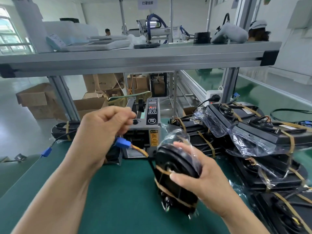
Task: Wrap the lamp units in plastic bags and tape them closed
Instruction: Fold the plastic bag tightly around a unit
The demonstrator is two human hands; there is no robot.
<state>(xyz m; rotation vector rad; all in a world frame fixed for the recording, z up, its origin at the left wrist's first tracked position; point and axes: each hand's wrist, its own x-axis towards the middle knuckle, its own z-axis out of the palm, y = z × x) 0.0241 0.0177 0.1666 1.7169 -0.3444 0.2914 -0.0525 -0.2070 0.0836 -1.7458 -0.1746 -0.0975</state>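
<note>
Currently, my right hand (200,171) grips the lamp unit (175,181) from its right side. The thumb lies across the near black face, and the fingers (184,146) curl over the far edge, pressing on the plastic bag (175,136) that covers the unit. The unit stands tilted on edge, its lower end at the green mat (109,191), just right of centre. Tan tape bands (162,170) cross its body.

My left hand (104,132) is raised above the mat, back of the hand toward me and wrist bent. Its fingers are curled in toward the thumb, directly in front of the tape dispenser (150,127). A blue connector (122,143) on an orange wire (141,151) shows just under these fingers. Motion blur prevents me from telling whether they pinch the wire, tape, or nothing.

Both forearms reach forward from the lower edge of the view. Wrapped lamp units (263,132) are stacked to the right of the dispenser. One more banded unit (65,130) lies behind my left wrist.
</note>
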